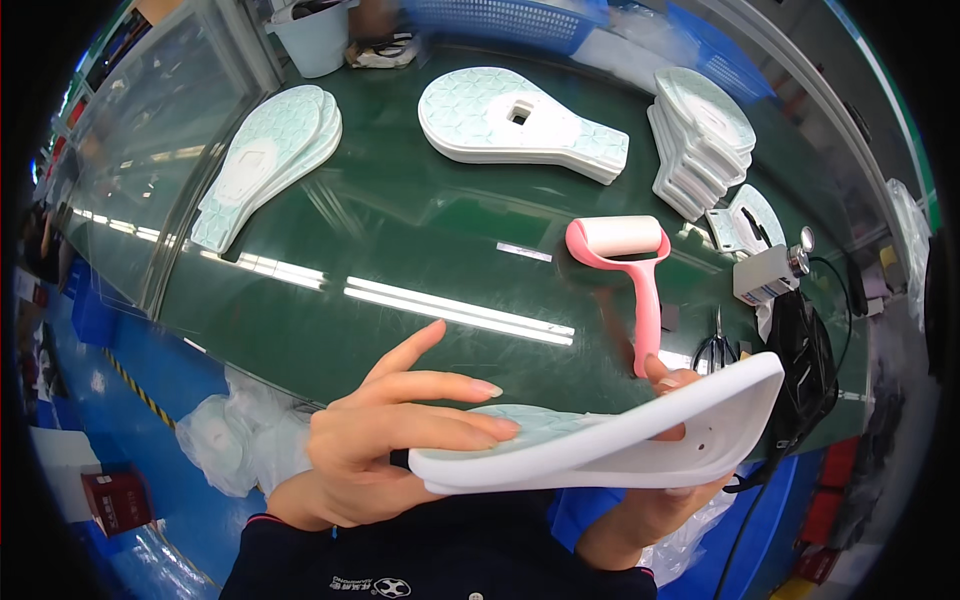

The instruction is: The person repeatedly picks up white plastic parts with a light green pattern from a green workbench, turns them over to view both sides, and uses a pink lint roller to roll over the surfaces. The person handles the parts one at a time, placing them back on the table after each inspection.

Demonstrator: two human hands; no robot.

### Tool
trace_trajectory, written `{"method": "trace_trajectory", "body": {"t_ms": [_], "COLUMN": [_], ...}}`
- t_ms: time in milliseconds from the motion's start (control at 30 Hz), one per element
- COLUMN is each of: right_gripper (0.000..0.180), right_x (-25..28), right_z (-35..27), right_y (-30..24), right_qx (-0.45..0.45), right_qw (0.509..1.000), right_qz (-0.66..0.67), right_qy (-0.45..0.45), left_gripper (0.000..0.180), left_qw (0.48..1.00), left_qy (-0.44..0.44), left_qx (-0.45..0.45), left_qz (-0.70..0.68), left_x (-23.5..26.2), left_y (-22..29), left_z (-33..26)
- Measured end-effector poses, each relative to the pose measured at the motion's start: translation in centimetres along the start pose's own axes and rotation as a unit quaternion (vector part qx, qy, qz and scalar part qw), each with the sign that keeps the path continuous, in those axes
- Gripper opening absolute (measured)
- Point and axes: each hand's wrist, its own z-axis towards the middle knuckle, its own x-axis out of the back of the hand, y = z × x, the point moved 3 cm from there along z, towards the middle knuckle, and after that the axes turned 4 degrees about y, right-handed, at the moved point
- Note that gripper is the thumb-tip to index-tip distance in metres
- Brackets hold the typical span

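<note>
A white plastic shell panel (590, 452) with a pale green patterned face is tilted in front of my chest, its hollow underside partly turned to view. My right hand (658, 508) grips it toward the right end. The thumb and fingers show at its edges, and the panel hides the rest of that hand. At the left end is my left hand (372, 428), with fingers stretched and apart. Some of its fingertips rest on the patterned face, while the index finger is raised clear. Beyond the panel lies a pink-handled roller (648, 300) with a white drum.
Similar panels lie stacked at the left (270, 155), back middle (480, 110) and back right (705, 140) of the green table (400, 250). Dark-handled scissors (715, 348), a small white device with a gauge (768, 272) and a black bag (800, 360) are at right.
</note>
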Motion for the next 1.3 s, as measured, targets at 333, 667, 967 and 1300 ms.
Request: {"method": "trace_trajectory", "body": {"t_ms": [333,667,967,1300], "right_gripper": [0.056,0.037,0.043,0.045], "right_x": [-1.4,-2.7,-1.8,-2.0], "right_z": [0.9,1.1,1.7,-0.7], "right_y": [-1.0,-1.2,0.3,6.1], "right_qx": [0.081,0.215,0.181,-0.314], "right_qw": [0.988,0.937,0.957,0.859], "right_qz": [-0.054,-0.131,-0.087,0.345], "right_qy": [-0.116,-0.243,-0.209,-0.209], "left_gripper": [0.020,0.018,0.017,0.083], "left_qw": [0.994,0.981,0.973,0.920], "left_qy": [0.037,0.017,0.063,-0.004], "left_qx": [0.046,0.029,-0.007,-0.138], "left_qz": [0.087,0.193,0.220,0.367], "left_x": [-0.1,-0.9,0.4,0.6], "left_y": [-1.3,-4.3,-3.1,4.2], "left_z": [0.0,0.2,0.7,2.4]}}
